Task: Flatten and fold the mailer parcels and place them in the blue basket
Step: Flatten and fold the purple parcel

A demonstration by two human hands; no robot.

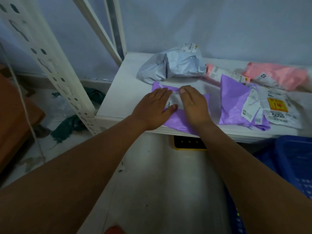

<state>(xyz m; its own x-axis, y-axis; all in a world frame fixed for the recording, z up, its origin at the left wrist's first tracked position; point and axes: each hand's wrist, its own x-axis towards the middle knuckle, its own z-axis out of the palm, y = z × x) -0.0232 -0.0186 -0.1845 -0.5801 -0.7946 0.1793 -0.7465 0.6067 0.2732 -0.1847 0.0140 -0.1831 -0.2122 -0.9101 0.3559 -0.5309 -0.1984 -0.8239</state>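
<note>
- Your left hand [154, 107] and right hand [194, 105] lay side by side on the purple mailer [177, 121], mid-frame on the near edge of the white shelf [128, 81]. Each grip was open, with fingers straight and pressing flat and nothing pinched.
- The step looked like flattening. To do it well, you needed to sweep both palms outward from the white label [175, 100] between them, so trapped air escaped at the edges rather than bunching into a ridge.
- The mailer's near edge overhung the shelf lip. Pressing there risked sliding it off, so your weight belonged over the board.
- The film looked thin, glossy and slippery, already creased. The paper label looked stiffer and wrinkled, and would probably resist a fold across it.
- The grey mailer [173, 66], upper centre, was puffed and crumpled. A second purple mailer [234, 98], right of centre, stood peaked, and pink mailers [276, 75] lay upper right.
- The blue basket [290, 159], of latticed plastic, sat lower right, below the shelf.
</note>
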